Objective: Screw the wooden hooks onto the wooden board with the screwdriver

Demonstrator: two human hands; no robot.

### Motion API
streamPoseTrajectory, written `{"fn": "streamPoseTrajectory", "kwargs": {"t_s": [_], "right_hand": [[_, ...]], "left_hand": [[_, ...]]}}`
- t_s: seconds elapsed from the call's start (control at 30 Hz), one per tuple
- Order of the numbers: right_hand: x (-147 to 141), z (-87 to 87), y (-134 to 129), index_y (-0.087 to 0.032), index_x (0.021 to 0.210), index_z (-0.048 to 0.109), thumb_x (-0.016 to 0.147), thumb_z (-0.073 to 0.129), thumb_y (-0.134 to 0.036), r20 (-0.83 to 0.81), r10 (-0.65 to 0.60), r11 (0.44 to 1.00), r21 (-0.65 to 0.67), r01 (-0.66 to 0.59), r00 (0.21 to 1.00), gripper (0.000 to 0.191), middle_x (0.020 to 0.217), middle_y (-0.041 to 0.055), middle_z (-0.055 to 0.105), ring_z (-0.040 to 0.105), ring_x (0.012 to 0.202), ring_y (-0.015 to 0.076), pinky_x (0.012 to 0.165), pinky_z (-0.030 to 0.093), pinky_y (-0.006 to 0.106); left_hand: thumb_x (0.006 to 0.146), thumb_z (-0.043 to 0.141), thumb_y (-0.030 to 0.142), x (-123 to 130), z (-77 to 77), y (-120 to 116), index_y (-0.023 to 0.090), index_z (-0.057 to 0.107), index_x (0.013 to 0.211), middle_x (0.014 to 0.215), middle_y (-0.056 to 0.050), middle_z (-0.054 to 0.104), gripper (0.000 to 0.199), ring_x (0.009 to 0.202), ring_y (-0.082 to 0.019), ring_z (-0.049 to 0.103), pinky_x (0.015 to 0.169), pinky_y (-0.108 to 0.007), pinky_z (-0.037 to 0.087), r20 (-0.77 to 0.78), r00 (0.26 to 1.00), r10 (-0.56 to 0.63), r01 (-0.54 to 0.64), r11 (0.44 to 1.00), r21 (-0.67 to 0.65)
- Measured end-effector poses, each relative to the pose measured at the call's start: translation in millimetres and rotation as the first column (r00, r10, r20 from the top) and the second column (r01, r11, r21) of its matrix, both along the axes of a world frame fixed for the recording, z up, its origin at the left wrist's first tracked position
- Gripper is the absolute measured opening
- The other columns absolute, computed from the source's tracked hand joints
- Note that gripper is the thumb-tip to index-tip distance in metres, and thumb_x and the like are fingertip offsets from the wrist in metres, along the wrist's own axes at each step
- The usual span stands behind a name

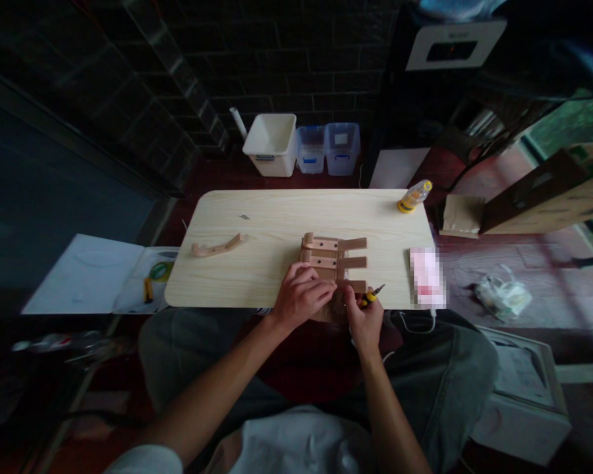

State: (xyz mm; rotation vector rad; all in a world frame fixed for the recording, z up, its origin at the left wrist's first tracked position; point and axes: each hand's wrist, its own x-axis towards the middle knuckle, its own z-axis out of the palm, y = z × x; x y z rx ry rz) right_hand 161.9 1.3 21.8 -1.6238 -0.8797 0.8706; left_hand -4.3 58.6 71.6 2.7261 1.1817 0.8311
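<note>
Near the front edge of the pale table sits a wooden piece with several slats and dark holes. My left hand rests on its front left part, fingers bent together against the wood; its fingertips hide what they press. At the front right corner of the piece is my right hand, its fingers closed round a yellow and black screwdriver whose tip points right and away from me. A curved wooden part lies at the table's left, with small metal pieces behind it.
A clear bottle with yellow ends stands at the back right corner. A blurred pink object lies at the right edge, with a white cable below. An open white box is left of the table; bins stand behind it.
</note>
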Motion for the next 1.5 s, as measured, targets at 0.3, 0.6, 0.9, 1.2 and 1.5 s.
{"fn": "streamPoseTrajectory", "kwargs": {"t_s": [0.3, 0.6, 0.9, 1.2, 1.5], "right_hand": [[-1, -1.0, 0, -0.020, 0.067, 0.056, 0.088, 0.068, -0.057, 0.065, -0.009, 1.000, 0.022, 0.007, 0.998, 0.044, 0.057, -0.0056, 0.047, 0.041, 0.054, 0.0117, 0.054, 0.035, 0.025], [-5, -3.8, -1, -0.017, 0.076, 0.064, 0.087, 0.069, -0.055, 0.042, -0.048, 0.998, 0.051, 0.046, 0.998, 0.039, 0.063, -0.0034, 0.055, 0.045, 0.058, 0.0127, 0.058, 0.039, 0.026], [-5, 4.7, -1, -0.016, 0.080, 0.067, 0.089, 0.065, -0.057, 0.061, -0.019, 0.999, 0.048, 0.016, 0.998, 0.043, 0.065, -0.0023, 0.057, 0.042, 0.059, 0.0125, 0.057, 0.038, 0.026], [-5, 5.8, -1, -0.015, 0.085, 0.070, 0.090, 0.065, -0.055, 0.045, -0.018, 0.999, 0.048, 0.016, 0.999, 0.041, 0.068, -0.0010, 0.060, 0.043, 0.059, 0.0122, 0.058, 0.038, 0.026], [-6, -0.5, -1, -0.013, 0.091, 0.074, 0.088, 0.067, -0.057, 0.068, -0.062, 0.996, 0.065, 0.057, 0.996, 0.044, 0.065, -0.0015, 0.058, 0.047, 0.061, 0.0143, 0.062, 0.042, 0.028]], "left_hand": [[0.092, 0.071, 0.022, -1, -0.6, 1, 0.029, 0.077, 0.093, 0.093, 0.004, 0.081, 0.009, 0.082, -0.016, 0.065, 0.102, -0.043, 0.044, 0.005, 1.000, 0.004, -0.004, 1.000, -0.008], [0.092, 0.072, 0.024, 0, -2.2, 3, 0.029, 0.077, 0.094, 0.092, 0.005, 0.081, 0.008, 0.082, -0.016, 0.064, 0.101, -0.042, 0.045, 0.027, 1.000, -0.004, 0.005, 1.000, -0.027], [0.089, 0.074, 0.022, 1, -0.7, 2, 0.029, 0.078, 0.089, 0.087, 0.003, 0.080, 0.008, 0.084, -0.016, 0.065, 0.101, -0.043, 0.045, 0.011, 1.000, 0.018, -0.018, 0.999, -0.037], [0.091, 0.072, 0.023, 1, -5.6, 3, 0.030, 0.077, 0.088, 0.087, 0.005, 0.080, 0.009, 0.085, -0.016, 0.065, 0.101, -0.042, 0.044, 0.041, 0.999, 0.002, -0.002, 1.000, -0.006], [0.093, 0.069, 0.025, 0, -8.1, 1, 0.029, 0.078, 0.091, 0.083, 0.002, 0.078, 0.010, 0.090, -0.018, 0.066, 0.102, -0.042, 0.043, 0.010, 0.999, 0.034, -0.033, 0.998, -0.054]]}}
